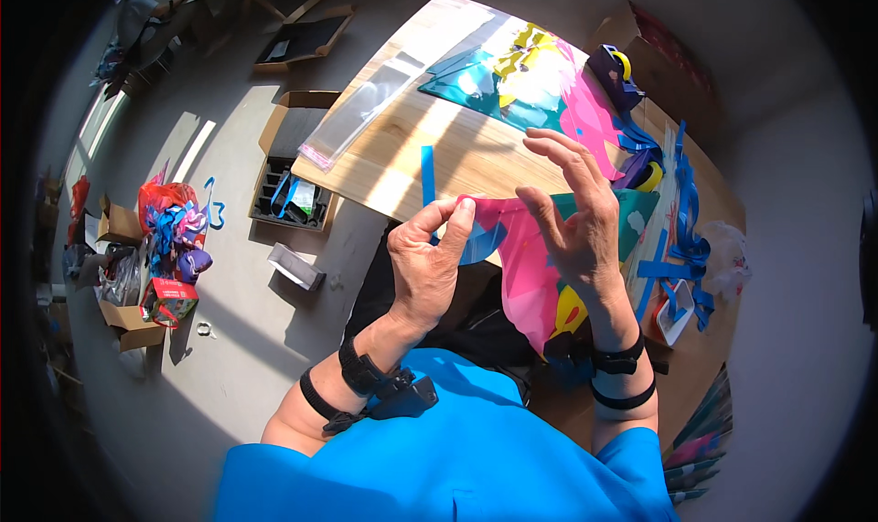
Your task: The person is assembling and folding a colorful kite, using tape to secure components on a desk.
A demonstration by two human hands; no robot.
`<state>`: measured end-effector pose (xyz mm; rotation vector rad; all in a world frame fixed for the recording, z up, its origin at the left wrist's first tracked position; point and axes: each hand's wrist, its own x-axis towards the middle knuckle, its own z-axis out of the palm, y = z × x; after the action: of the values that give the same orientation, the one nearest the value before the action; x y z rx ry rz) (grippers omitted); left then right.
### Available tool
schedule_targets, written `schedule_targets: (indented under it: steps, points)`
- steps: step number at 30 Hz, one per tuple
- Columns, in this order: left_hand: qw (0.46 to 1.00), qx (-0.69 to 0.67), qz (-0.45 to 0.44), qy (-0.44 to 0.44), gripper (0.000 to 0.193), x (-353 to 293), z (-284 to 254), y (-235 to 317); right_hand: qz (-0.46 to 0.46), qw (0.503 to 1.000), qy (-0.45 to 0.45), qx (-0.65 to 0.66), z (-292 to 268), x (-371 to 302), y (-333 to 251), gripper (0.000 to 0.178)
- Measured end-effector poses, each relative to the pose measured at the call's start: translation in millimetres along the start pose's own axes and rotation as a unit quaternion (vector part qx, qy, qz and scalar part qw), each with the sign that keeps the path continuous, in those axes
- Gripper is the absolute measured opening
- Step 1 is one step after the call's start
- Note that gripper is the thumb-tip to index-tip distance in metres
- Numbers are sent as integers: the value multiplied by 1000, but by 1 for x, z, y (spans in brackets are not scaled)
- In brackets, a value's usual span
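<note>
Held multicoloured sheet (529, 289): thin and pliable, either plastic film or coated cloth, which of the two cannot be told; surface smooth with a soft sheen. Similar sheet on the table (517, 63): smooth and glossy, throwing strong white glare. Tabletop (476, 149): pale wood or wood-look board, grain visible, smooth, low sheen. Long sleeve (368, 106): clear plastic, glossy. Blue strips (688, 246): flat, ribbon-like, smooth. Tape dispenser (607, 76): dark, apparently hard plastic. Crumpled bag (728, 255): thin, transparent plastic, wrinkled. Open carton (274, 124): brown cardboard, matt. Floor (242, 357): grey, smooth, largely matt. Shirt (439, 431): blue cloth, matt.
</note>
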<state>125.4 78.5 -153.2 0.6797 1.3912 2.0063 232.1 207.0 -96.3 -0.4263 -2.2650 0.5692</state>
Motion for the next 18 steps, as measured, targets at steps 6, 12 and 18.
schedule_targets:
  steps: [6,12,18]
  points:
    - [1000,13,-5,15,26,3,-12,-9,79,966,-226,100,-4,-3,37,59]
    - [991,107,83,16,22,6,-17,-10,68,951,-245,177,3,0,41,18]
    - [975,162,152,-31,17,11,-24,-7,24,953,-245,177,10,8,35,18]
